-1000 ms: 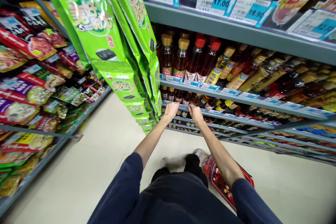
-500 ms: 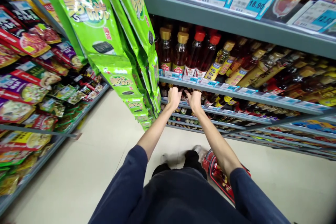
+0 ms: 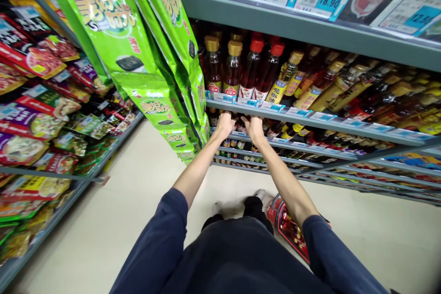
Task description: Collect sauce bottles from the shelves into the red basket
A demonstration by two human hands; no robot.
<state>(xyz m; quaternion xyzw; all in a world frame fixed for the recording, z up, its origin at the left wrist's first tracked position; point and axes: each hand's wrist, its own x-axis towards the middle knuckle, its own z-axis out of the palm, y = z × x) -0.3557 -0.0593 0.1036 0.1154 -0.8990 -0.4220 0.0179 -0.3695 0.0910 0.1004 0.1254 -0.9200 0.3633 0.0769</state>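
- here, the left hand (image 3: 225, 125) curls among small dark bottles (image 3: 240, 124) under the shelf rail (image 3: 310, 120), its grip half-closed
- the right hand (image 3: 255, 129) sits just beside, grip loosely spread; neither clearly pinches a bottle, cannot tell
- a red shopping basket (image 3: 284, 225) lies near the feet

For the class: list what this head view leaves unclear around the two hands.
Head view:
- Left hand, right hand: whether either grips anything, hidden by the backs of the hands.
- Small bottles: labels too small, shaded by the shelf above.
- Red basket: partly hidden by the right forearm.
- Green bags: tops cut off by the upper edge.
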